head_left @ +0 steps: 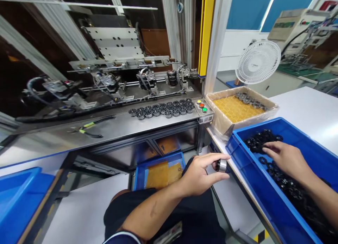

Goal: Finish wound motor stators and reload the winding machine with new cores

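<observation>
My left hand [195, 175] is held out over my lap. Between its thumb and fingers it grips a short metal ring [222, 165] with a dark inside. My right hand [289, 159] reaches into the blue bin [255, 173] at the right. Its thumb and fingertips come together at the black ring-shaped parts [283, 185] heaped there; whatever is pinched between them is too small to make out. On the metal bench ledge, several similar metal rings [161, 109] with dark insides stand close together in rows.
Pliers [88, 127] with green-and-black handles lie on the ledge. A button box [203, 110] stands at its right end, beside a lined carton [237, 106]. Behind are machine fixtures [148, 80] and a white fan [258, 62]. Below is another blue bin [137, 180].
</observation>
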Demonstrator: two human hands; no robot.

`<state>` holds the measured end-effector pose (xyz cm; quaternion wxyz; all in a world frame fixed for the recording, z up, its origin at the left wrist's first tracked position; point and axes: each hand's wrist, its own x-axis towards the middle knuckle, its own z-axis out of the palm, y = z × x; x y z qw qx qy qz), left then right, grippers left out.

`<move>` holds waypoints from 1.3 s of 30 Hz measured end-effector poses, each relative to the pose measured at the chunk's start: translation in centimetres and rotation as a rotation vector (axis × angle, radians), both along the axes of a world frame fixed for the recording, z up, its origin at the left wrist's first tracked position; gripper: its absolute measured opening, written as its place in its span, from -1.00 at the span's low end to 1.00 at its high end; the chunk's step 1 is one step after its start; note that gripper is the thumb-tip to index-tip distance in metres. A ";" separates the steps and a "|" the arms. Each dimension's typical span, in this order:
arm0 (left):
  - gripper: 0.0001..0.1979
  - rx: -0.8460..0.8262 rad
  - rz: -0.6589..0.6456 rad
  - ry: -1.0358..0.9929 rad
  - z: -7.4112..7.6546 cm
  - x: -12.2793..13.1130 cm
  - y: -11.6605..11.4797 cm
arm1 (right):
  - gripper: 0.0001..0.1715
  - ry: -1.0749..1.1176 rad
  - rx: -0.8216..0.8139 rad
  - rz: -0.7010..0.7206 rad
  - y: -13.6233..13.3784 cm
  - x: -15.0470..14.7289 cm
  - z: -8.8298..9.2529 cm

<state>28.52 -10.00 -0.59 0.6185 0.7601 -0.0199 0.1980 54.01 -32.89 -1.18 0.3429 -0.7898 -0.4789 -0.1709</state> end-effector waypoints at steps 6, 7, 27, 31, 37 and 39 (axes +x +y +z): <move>-0.47 -0.368 -0.116 0.052 -0.4 0.5 -1.4 | -0.87 -0.028 0.039 0.206 2.6 -12.8 4.4; -0.44 -0.441 -0.143 0.063 -0.5 0.6 -1.8 | -0.83 -0.023 0.055 0.281 2.9 -14.1 4.6; -0.43 -0.423 -0.155 0.047 -0.4 0.6 -3.1 | -0.46 -0.199 0.042 0.440 2.0 -13.6 3.8; -0.39 -0.553 -0.225 0.128 -0.3 0.6 -3.1 | -0.44 -0.281 0.054 0.460 1.8 -13.5 3.4; -0.39 -0.591 -0.267 0.215 0.1 0.5 -2.8 | -0.42 -0.319 0.036 0.488 1.4 -13.5 3.1; -0.40 -0.629 -0.281 0.240 0.1 0.6 -2.7 | -0.42 -0.303 0.021 0.500 1.3 -13.5 3.0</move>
